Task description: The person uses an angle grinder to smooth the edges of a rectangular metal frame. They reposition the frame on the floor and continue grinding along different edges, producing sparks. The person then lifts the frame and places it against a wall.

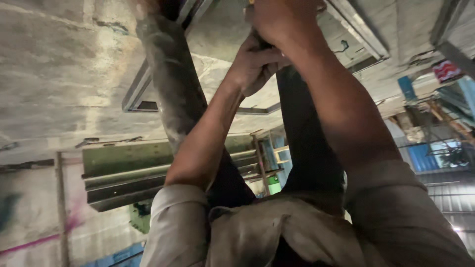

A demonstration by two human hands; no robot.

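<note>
The view is tipped over, with the concrete floor point(64, 74) filling the top of the frame. Both my arms reach up the picture from light rolled sleeves. My left hand point(255, 64) is curled around a dark narrow object point(261, 40) near the top centre. Right above it, touching, my right hand point(282, 20) shows only its back, fingers bent. What it grips is hidden by the hand and the frame's edge. Two dark trouser legs point(309, 143) run alongside my arms, the other leg point(173, 79) dusty and grey.
A grey metal frame point(136, 91) lies on the concrete behind the hands. Stacked green-grey steel sections point(128, 173) lie at lower left. A workshop with blue sheeting point(425, 158), posts and clutter fills the right side. A painted wall point(34, 232) is at the bottom left.
</note>
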